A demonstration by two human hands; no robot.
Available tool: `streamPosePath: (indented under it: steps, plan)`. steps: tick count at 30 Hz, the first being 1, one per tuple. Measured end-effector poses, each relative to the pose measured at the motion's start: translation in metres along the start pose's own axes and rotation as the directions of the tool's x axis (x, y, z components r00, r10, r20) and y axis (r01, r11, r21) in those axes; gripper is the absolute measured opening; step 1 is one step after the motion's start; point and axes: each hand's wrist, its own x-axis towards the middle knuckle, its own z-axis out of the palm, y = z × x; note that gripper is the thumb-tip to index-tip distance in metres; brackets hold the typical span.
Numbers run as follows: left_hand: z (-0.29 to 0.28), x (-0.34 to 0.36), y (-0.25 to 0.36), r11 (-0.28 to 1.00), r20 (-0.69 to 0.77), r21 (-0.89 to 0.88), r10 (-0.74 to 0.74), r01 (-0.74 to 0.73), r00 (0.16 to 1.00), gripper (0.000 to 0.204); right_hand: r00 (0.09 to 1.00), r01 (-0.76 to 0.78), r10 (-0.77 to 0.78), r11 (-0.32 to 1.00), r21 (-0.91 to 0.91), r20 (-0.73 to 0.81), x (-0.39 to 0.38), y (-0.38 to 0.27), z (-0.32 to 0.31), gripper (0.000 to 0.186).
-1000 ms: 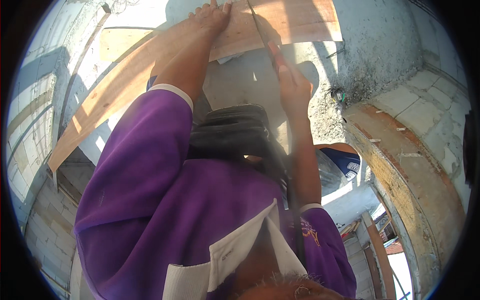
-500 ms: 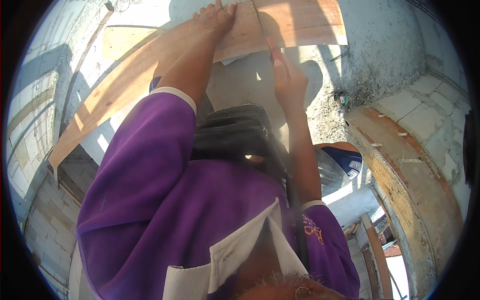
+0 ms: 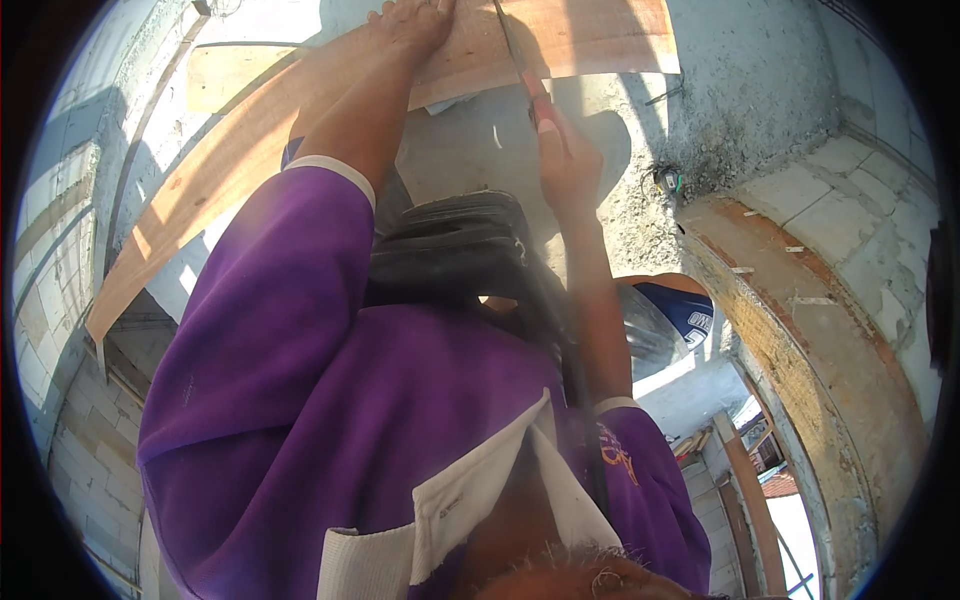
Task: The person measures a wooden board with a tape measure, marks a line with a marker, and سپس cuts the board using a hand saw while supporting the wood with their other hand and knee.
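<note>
A long, thin plywood board [image 3: 240, 150] stretches from the lower left to the top of the view. My left hand [image 3: 418, 24] lies on its upper part with the fingers spread, pressing on the wood; some fingertips reach the picture's top edge. In my right hand [image 3: 570, 170] is the reddish handle of a handsaw [image 3: 538, 98]. The saw's narrow blade crosses the board to the right of my left hand, and its far end runs out of view. My right fist stays just off the board's near edge.
A smaller wood piece [image 3: 235, 78] lies behind the board at left. A black bag [image 3: 455, 240] hangs against my front. On the right are a small dark and green object [image 3: 668, 180], rough concrete, and a curved-looking ledge [image 3: 790, 290] beside a block wall.
The saw handle and my right hand have drawn back toward me from the board's edge, so more blade shows. The whole view has shifted slightly. My left hand stays on the board.
</note>
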Motion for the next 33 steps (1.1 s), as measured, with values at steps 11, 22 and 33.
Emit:
streamPosePath:
  steps: [11, 22, 33]
  plan:
    - [0.011, 0.003, 0.001, 1.0, 0.055, -0.001, -0.009, 0.009, 0.998, 0.076, 0.999, -0.04, 0.038, 0.996, -0.081, -0.025, -0.024, 0.008, -0.015, 0.03]
    - [0.005, 0.001, 0.002, 0.999, 0.077, 0.044, -0.014, 0.011, 0.997, 0.075, 0.997, -0.001, 0.007, 0.998, 0.068, -0.081, -0.098, -0.026, -0.056, 0.033]
    - [-0.007, -0.009, 0.006, 1.0, 0.003, -0.008, 0.005, -0.005, 1.0, 0.074, 0.988, -0.143, 0.146, 0.988, 0.054, -0.054, -0.107, -0.031, -0.052, 0.036]
